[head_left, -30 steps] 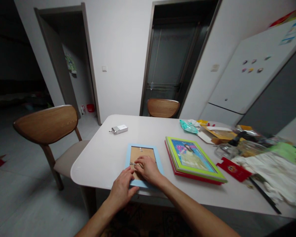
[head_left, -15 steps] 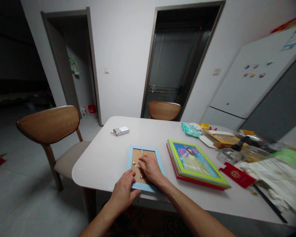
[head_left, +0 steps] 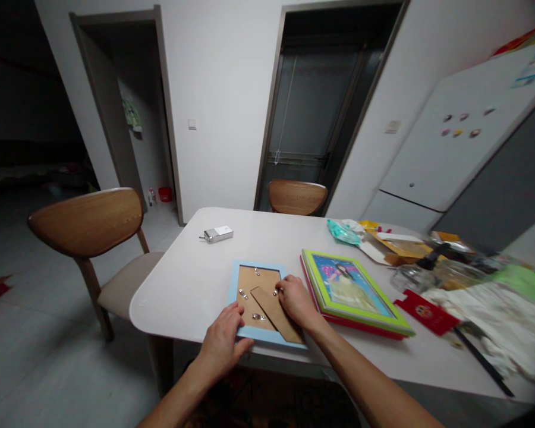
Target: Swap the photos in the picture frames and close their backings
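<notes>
A light blue picture frame [head_left: 234,282] lies back side up on the white table, with a brown backing board [head_left: 248,276] inside it. Metal clips [head_left: 243,293] sit on the board near the frame's edges, and a brown stand flap [head_left: 268,306] slants across it. My left hand [head_left: 225,333] rests at the frame's lower left corner, fingers apart and holding nothing. On the right side of the board, the fingers of my right hand [head_left: 296,300] are pinched at a small metal clip [head_left: 276,292].
To the right, a green frame with a picture [head_left: 350,288] lies on a red one. Beyond are a red packet [head_left: 428,312], white cloth [head_left: 494,324], a black strip [head_left: 484,361] and packaging [head_left: 396,246]. A small silver device [head_left: 218,233] lies at the back left.
My right hand has moved right, from the board's middle to the clip at its right side, uncovering the stand flap. My left hand has stayed at the frame's lower left corner.
</notes>
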{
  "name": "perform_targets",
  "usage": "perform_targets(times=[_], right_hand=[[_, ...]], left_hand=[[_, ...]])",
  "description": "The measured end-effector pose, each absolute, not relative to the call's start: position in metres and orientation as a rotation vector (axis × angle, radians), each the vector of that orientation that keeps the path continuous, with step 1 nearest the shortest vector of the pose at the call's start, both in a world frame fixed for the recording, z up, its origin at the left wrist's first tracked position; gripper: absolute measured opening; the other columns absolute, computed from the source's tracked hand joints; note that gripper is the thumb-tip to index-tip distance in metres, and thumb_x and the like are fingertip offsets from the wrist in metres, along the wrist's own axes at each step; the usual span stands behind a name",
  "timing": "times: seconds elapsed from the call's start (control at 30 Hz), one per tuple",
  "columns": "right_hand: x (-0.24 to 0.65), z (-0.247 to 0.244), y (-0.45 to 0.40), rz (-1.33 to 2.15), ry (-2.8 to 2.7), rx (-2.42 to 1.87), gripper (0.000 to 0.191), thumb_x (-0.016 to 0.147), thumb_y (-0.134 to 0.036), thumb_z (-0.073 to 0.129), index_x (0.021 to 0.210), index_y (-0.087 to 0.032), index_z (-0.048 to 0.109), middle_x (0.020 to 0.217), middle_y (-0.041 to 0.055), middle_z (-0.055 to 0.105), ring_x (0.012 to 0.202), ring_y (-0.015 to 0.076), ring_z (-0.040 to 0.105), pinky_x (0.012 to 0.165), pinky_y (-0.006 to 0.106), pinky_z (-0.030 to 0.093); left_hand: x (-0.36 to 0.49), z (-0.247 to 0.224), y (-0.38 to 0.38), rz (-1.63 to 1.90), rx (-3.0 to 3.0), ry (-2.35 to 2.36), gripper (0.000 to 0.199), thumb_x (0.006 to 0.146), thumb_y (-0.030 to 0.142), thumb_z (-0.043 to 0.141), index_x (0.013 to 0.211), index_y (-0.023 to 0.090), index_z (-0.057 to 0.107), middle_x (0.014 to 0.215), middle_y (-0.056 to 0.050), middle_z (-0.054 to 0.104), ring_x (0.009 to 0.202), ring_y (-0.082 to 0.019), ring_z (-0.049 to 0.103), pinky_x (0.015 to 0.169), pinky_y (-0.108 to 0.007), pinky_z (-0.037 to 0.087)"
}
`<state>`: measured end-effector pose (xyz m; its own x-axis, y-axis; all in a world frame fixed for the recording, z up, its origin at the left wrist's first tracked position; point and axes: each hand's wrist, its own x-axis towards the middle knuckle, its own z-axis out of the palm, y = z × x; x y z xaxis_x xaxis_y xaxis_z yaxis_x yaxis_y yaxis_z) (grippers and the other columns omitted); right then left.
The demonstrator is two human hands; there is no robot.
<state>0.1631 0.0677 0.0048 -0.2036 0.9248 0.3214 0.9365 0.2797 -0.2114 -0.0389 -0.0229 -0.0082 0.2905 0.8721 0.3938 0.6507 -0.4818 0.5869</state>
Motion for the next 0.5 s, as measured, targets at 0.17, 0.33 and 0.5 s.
perform_targets(times=[0.17, 0.33, 0.5], right_hand=[[0.148, 0.008, 0.077, -0.042, -2.229, -1.626, 0.025, 0.077, -0.015, 0.039, 0.083, -0.015, 0.062, 0.086, 0.0094, 0.058, 0.084, 0.0172, 0.048, 0.075, 0.024, 0.033], [0.124, 0.006, 0.101, 0.001, -2.187, -1.739, 0.026, 0.077, -0.019, 0.038, 0.080, -0.014, 0.064, 0.084, 0.0110, 0.059, 0.076, 0.0177, 0.048, 0.066, 0.027, 0.034], [0.114, -0.001, 0.112, 0.032, -2.118, -1.851, 0.031, 0.079, -0.027, 0.036, 0.087, -0.018, 0.064, 0.088, 0.0119, 0.057, 0.075, 0.0195, 0.046, 0.058, 0.029, 0.031]], left_hand=[[-0.039, -0.009, -0.023, 0.999, 2.255, 1.382, 0.027, 0.063, 0.016, 0.060, 0.087, 0.020, 0.049, 0.112, -0.009, 0.052, 0.114, -0.024, 0.039, 0.093, -0.043, 0.036], [-0.039, -0.008, -0.023, 0.983, 2.253, 1.399, 0.027, 0.062, 0.016, 0.061, 0.086, 0.019, 0.049, 0.111, -0.009, 0.053, 0.114, -0.023, 0.039, 0.093, -0.042, 0.036], [-0.038, -0.008, -0.021, 0.967, 2.258, 1.405, 0.027, 0.062, 0.015, 0.061, 0.086, 0.019, 0.049, 0.110, -0.009, 0.053, 0.115, -0.023, 0.038, 0.094, -0.041, 0.035]])
